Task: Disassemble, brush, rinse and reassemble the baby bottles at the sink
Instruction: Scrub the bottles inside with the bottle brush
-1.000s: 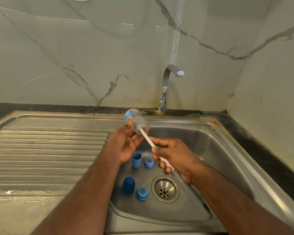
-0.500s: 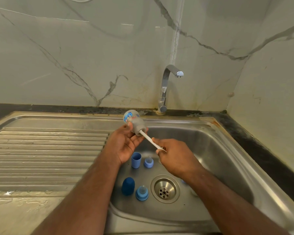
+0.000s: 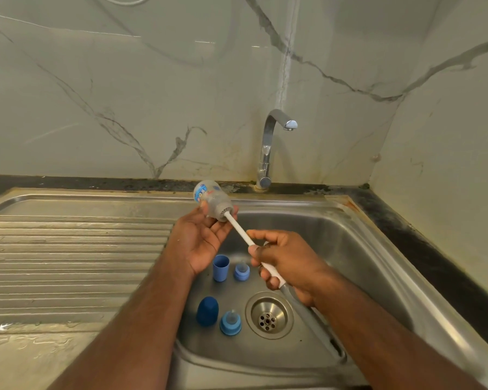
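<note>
Nearest the camera, two bare forearms reach forward over the front edge of a stainless steel sink. On the basin floor close to that edge stand a dark blue cap, dome up, and just right of it a blue collar with teat; the drain lies immediately to their right. A little farther in, a lighter blue cap stands open end up, with a second collar and teat just beside it.

Above these parts the right hand is curled around the handle of a bottle brush, thumb and forefinger pinching the white shaft while the grey end of the handle runs out under the palm toward the wrist. The shaft slants up and to the left from that hand into the mouth of a clear baby bottle.

The left hand lies palm up just left of the right one and cradles the bottle near its neck, fingertips curled round it. The bottle is tilted, its mouth toward the right hand and its printed base pointing up and away toward the wall, held in the air over the back left corner of the basin.

To the left stretches the ribbed drainboard. Beyond the sink a chrome tap rises from the dark bench strip before the veined marble wall.
</note>
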Demonstrator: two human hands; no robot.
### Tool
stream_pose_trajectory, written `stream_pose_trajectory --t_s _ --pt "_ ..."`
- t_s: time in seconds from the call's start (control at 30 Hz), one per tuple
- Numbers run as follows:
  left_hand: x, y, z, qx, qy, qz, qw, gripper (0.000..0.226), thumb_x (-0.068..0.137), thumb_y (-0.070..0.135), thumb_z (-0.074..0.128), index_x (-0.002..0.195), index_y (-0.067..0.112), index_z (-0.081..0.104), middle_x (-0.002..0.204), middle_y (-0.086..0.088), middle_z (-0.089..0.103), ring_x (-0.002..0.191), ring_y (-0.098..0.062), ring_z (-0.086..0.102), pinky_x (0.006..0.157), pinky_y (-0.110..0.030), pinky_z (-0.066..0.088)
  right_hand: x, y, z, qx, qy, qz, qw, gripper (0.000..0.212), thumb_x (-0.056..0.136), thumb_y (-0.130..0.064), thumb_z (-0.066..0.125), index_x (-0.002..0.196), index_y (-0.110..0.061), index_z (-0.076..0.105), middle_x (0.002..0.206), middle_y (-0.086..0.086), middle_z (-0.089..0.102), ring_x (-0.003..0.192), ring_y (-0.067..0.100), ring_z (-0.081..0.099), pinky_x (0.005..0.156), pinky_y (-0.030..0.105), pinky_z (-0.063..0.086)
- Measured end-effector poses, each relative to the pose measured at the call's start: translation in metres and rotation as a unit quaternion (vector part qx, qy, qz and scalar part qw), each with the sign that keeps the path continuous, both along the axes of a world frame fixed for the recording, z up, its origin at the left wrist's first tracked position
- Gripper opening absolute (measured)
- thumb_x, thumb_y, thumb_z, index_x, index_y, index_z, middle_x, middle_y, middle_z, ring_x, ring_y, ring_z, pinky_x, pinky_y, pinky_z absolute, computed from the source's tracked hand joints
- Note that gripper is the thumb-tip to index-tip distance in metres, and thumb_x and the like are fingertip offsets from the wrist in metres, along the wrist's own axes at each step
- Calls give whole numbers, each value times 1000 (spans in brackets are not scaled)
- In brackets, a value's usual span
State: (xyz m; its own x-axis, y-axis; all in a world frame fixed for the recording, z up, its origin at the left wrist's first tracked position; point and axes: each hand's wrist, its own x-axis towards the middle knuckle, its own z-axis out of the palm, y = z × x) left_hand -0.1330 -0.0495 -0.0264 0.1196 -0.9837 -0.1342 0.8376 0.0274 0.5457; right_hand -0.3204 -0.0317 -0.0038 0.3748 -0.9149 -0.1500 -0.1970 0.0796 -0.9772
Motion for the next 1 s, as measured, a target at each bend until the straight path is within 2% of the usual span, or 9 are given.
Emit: stream_pose_trajectory --t_s 0.07,0.2,0.3,0.37,0.5,0.6,0.7,0.8,1.0 --pt "2 1 0 2 7 -9 1000 37 103 19 50 135 0 48 127 -30 65 116 -40 67 93 -47 58 1 2 0 37 -48 2 998 35 97 -6 61 128 -21 64 79 12 63 50 12 51 44 24 38" --pt "4 -1 -6 37 -9 -7 999 42 101 20 49 139 3 48 124 -29 67 114 -43 68 98 -50 56 2 -6 -11 -151 154 -8 976 40 96 -17 64 132 -34 63 71 -4 61 57 8 55 55 27 48" --pt "4 -4 -9 79 -39 -5 996 47 97 24 54 140 5 51 123 -29 67 112 -42 69 99 -50 55 -2 -8 -12 -193 216 -13 957 40 96 -23 62 133 -39 61 69 -19 53 64 -1 54 64 12 41" --pt "1 -5 -9 101 -66 -5 993 51 96 32 63 138 6 51 123 -27 68 107 -40 71 94 -49 57 -4 -8 -12 -214 246 -16 945 41 97 -23 60 135 -39 59 80 -23 55 69 -3 54 62 8 36" --pt "-12 -5 -7 124 -104 14 987 49 90 33 75 127 7 55 120 -26 67 108 -38 71 87 -43 60 -2 -6 -13 -237 272 -10 933 43 98 -23 58 139 -37 56 114 -16 65 86 2 60 74 13 43" --pt "-17 -5 -4 125 -101 50 986 32 91 20 74 114 9 56 112 -24 67 109 -37 70 89 -42 59 0 -5 -12 -228 270 1 935 42 99 -24 57 140 -36 55 112 -16 65 89 2 58 75 13 41" --pt "-15 -6 -3 123 -95 76 985 24 93 17 72 109 9 56 104 -20 68 100 -31 71 86 -38 59 4 -5 -13 -149 201 4 968 41 100 -19 58 138 -33 57 84 -16 58 67 2 54 60 14 41" --pt "-13 -6 -2 108 -83 75 988 27 94 18 70 114 6 56 104 -20 71 94 -28 72 83 -35 60 7 -5 -12 26 14 -7 1000 37 100 -9 55 134 -23 61 82 7 62 55 11 51 46 22 39" --pt "-11 -5 -2 67 -62 44 995 32 97 24 65 120 3 58 109 -22 75 111 -34 71 104 -44 53 8 -1 -1 199 -186 25 962 27 102 -4 49 122 -13 65 72 10 63 54 14 49 41 20 39"
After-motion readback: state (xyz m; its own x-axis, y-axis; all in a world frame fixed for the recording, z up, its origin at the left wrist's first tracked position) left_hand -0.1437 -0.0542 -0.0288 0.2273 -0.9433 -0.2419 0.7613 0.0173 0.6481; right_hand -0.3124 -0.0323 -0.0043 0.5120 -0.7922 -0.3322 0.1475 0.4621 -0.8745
